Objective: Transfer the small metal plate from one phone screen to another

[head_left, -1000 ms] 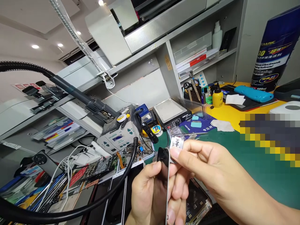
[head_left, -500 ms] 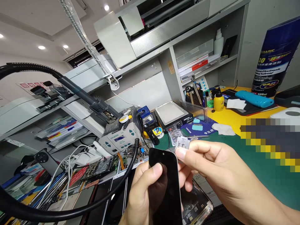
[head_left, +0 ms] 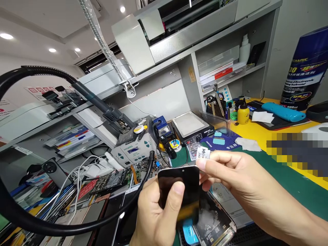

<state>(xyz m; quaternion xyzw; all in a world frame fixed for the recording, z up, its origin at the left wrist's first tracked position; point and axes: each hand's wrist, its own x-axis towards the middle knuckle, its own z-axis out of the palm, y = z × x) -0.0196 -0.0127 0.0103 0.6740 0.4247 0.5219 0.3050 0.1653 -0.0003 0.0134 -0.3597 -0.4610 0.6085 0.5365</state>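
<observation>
A dark phone screen panel (head_left: 188,191) is gripped in my left hand (head_left: 161,208), with the thumb flat across its glossy face. My right hand (head_left: 238,181) pinches a thin metal pry card (head_left: 203,153) printed with lettering, close to the panel's upper right corner. Whether the card touches the panel edge I cannot tell. Below the panel lies an opened phone body (head_left: 215,218) with its inner parts showing. Part of a bright blue item (head_left: 190,234) shows beside the phone body.
A hot-air station (head_left: 135,150) with a black hose (head_left: 102,225) curving across the left stands near circuit boards (head_left: 112,182). Behind are a heating plate (head_left: 191,124) and a yellow bottle (head_left: 243,112). A large spray can (head_left: 304,71) stands at right on the yellow desk; a green mat (head_left: 289,174) lies under my right arm.
The panel has tilted and shifted slightly in my left hand, exposing more of the phone body and the blue item. The card has moved slightly up and right with my right hand.
</observation>
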